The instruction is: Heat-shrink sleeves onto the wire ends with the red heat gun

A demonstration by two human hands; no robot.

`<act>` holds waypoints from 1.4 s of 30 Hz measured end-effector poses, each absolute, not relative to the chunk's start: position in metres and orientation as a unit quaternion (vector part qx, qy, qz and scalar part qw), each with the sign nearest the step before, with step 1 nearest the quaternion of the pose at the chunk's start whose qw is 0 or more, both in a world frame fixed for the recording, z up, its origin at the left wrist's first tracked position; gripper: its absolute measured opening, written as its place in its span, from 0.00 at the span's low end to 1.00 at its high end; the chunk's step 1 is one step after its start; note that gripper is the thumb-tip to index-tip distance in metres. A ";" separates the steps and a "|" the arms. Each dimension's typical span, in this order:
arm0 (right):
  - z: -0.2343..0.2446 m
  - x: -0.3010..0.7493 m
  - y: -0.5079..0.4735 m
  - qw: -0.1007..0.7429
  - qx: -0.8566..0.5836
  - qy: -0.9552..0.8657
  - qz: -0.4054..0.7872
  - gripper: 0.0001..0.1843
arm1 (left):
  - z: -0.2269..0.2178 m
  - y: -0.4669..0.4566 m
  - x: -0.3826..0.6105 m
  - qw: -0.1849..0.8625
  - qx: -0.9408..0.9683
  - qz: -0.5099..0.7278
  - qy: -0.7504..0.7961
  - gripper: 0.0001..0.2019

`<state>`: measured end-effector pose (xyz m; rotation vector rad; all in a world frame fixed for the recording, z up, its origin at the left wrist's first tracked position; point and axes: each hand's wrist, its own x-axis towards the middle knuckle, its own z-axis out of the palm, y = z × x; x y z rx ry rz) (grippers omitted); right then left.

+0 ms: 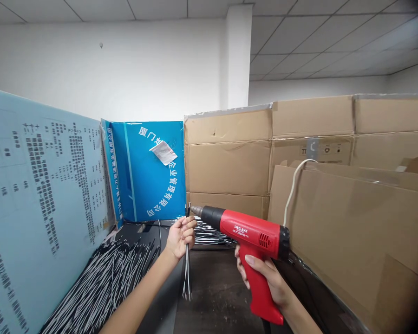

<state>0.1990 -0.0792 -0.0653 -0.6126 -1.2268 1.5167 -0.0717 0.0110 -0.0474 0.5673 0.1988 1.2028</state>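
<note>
At the left edge of the frame, a pale blue printed board (21, 204). In the lower left, heaped black-and-white wires (101, 278). Left of centre, a bright blue panel (149, 176) with white lettering and a paper slip (163, 152). Near the centre, the left hand (181, 235), fingers closed around an upright wire bundle (187, 266), dark ends topmost. Just right of those ends, the nozzle (197, 210) of a red heat gun (251, 232); impossible to tell whether touching. Behind, more wires (211, 234) on the dark table (216, 287). Right of centre, the heat gun's handle (256, 278), wrapped in the right hand (269, 273), barrel pointing left. Farther right, a white cord (290, 197) against cardboard panels (344, 218).
</note>
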 end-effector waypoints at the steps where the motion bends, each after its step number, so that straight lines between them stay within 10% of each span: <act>1: -0.065 0.199 -0.079 0.522 -0.256 -0.513 0.632 0.23 | -0.048 0.011 -0.072 0.785 0.260 0.556 0.088 0.13; 16: -0.064 0.199 -0.073 0.560 -0.293 -0.477 0.611 0.22 | -0.007 0.010 -0.106 0.759 0.359 0.525 0.138 0.12; 29: -0.133 0.150 -0.056 0.384 -0.251 -0.452 0.765 0.22 | 0.024 0.087 -0.096 0.170 0.812 0.346 0.438 0.13; 42: -0.149 0.155 -0.041 0.325 -0.273 -0.470 0.774 0.19 | -0.061 0.160 -0.021 0.101 0.869 0.244 0.418 0.08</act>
